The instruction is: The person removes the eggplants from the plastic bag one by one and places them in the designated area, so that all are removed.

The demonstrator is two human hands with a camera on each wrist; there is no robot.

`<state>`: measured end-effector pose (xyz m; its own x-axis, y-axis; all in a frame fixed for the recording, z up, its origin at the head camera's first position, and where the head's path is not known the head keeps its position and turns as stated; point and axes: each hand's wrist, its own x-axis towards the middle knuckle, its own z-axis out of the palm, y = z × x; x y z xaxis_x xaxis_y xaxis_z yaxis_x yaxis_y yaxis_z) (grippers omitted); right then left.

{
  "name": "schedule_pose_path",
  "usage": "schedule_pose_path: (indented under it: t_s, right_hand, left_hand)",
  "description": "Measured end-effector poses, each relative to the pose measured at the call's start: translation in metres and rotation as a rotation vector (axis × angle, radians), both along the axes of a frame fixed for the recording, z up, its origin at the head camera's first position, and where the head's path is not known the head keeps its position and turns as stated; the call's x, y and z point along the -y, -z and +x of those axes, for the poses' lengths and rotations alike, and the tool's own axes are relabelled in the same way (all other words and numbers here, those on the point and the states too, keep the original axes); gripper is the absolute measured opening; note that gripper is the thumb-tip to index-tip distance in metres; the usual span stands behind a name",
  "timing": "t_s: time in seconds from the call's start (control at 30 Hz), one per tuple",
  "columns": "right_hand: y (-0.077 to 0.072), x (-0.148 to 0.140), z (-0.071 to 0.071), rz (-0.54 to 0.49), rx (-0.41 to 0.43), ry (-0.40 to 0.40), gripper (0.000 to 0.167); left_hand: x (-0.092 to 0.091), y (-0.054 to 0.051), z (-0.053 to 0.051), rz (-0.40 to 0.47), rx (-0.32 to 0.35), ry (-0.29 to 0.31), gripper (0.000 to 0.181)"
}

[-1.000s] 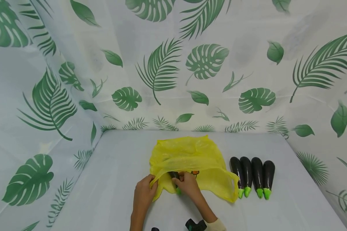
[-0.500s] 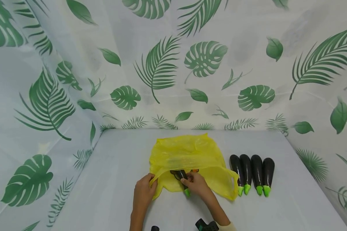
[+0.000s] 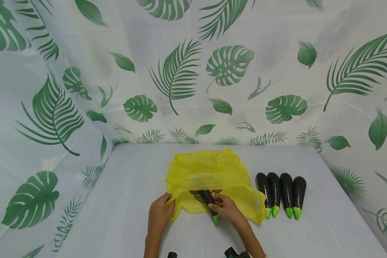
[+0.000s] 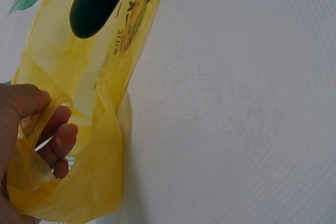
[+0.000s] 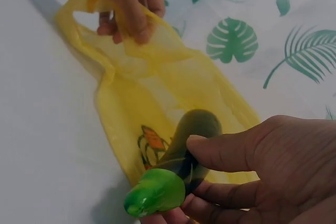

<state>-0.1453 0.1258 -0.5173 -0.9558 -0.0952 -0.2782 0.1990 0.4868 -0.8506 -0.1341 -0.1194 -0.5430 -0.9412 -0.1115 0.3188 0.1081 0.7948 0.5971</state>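
A yellow plastic bag (image 3: 206, 163) lies flat with its mouth facing the near edge. My left hand (image 3: 159, 213) pinches the bag's left handle, and in the left wrist view the thumb and fingers (image 4: 64, 139) hold the thin plastic. At the mouth, my right hand (image 3: 228, 209) grips a dark eggplant (image 3: 207, 196) with a bright green cap (image 5: 156, 188). The cap points toward the person and lies outside the bag. The eggplant's rounded far end is partly hidden under the bag's upper layer in the head view.
Several more eggplants (image 3: 286, 191) lie side by side to the right of the bag, green caps toward the person. A white table (image 3: 125, 186) carries everything. Leaf-printed cloth (image 3: 227, 68) rises behind and at both sides.
My right hand has drawn the eggplant to the right and toward the person, so more of it shows outside the bag's mouth. My left hand stays on the handle.
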Motion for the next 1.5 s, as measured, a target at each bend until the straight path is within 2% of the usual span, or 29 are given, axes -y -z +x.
schedule_pose_path:
  t_s: [0.17, 0.27, 0.57, 0.8, 0.93, 1.1, 1.27, 1.5]
  right_hand:
    - [0.001, -0.006, 0.003, -0.025, 0.060, -0.010, 0.040]
    - [-0.001, -0.012, 0.005, -0.046, 0.079, -0.044, 0.042]
    - [-0.008, -0.040, 0.012, -0.084, 0.073, -0.263, 0.040]
    - [-0.015, -0.060, 0.018, -0.107, -0.007, -0.455, 0.039]
    - [-0.022, -0.074, 0.021, -0.128, -0.028, -0.486, 0.038]
    - [-0.032, -0.095, 0.025, -0.153, -0.056, -0.433, 0.042]
    - [-0.040, -0.117, 0.032, -0.133, -0.074, -0.254, 0.048]
    - [-0.050, -0.146, 0.047, -0.164, -0.106, 0.007, 0.053]
  left_hand:
    - [-0.001, 0.000, 0.001, 0.005, 0.007, -0.001, 0.009]
    - [-0.001, -0.001, 0.001, 0.002, -0.004, -0.002, 0.009]
    - [-0.001, 0.000, 0.000, 0.002, -0.008, -0.005, 0.009]
    - [-0.003, 0.001, 0.001, 0.006, 0.020, -0.010, 0.010]
    - [-0.003, 0.001, 0.001, -0.001, 0.013, -0.011, 0.009]
    - [-0.002, -0.001, 0.001, -0.005, 0.000, -0.005, 0.009]
    - [-0.003, -0.002, 0.000, 0.000, -0.009, 0.006, 0.008]
    - [-0.005, -0.002, 0.000, -0.010, 0.023, 0.002, 0.008]
